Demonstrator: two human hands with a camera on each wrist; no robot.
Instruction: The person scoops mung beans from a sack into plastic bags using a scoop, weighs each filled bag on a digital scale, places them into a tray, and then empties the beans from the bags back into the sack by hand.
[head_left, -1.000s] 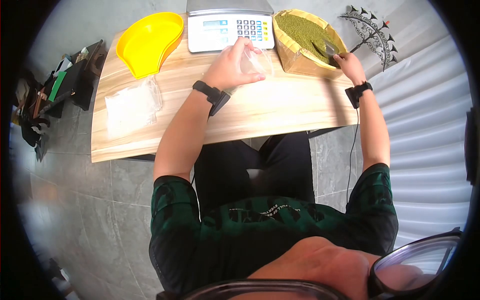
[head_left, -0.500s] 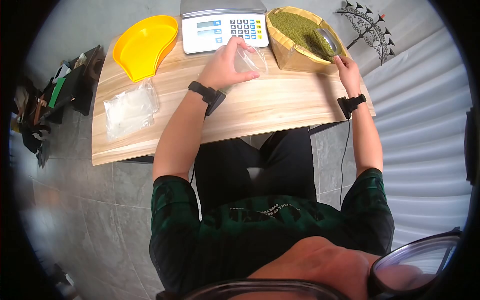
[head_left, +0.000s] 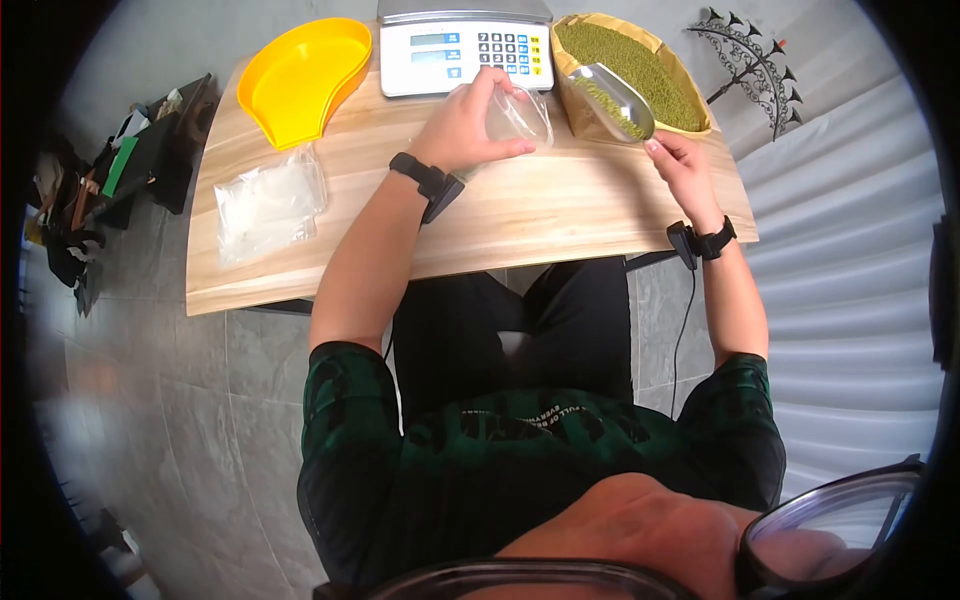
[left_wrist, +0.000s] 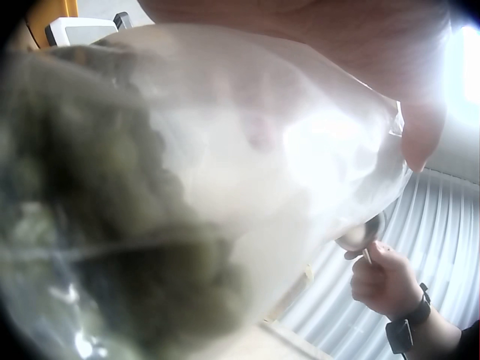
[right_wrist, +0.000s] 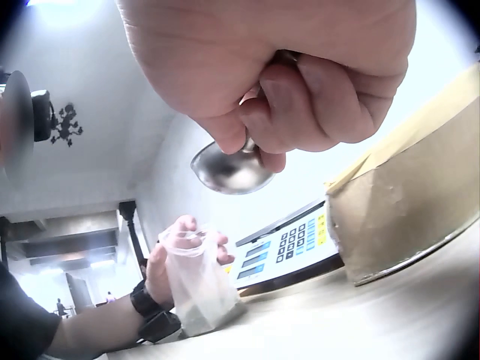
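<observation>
In the head view my left hand (head_left: 462, 130) holds a clear plastic bag (head_left: 518, 122) by its mouth, thumb and fingers spread around the opening. Green beans (left_wrist: 127, 165) lie in the bottom of that bag, blurred and close in the left wrist view. My right hand (head_left: 688, 175) grips the handle of a metal scoop (head_left: 633, 98), its fingers curled round it in the right wrist view. The scoop carries small green beans (head_left: 603, 100) and overlaps the near left edge of a brown paper sack (right_wrist: 405, 214). More green beans (head_left: 640, 65) fill the sack.
A white digital scale (head_left: 425, 75) stands behind my left hand. To its left is a yellow scoop-shaped tray (head_left: 300, 75). Flat plastic bags (head_left: 265, 205) lie at the table's left side. A white pleated curtain (head_left: 830, 290) hangs right of the wooden table (head_left: 400, 265).
My right hand has lifted the scoop out of the sack's beans, loaded, and moved it left toward the bag. The left hand has kept its hold on the bag.
</observation>
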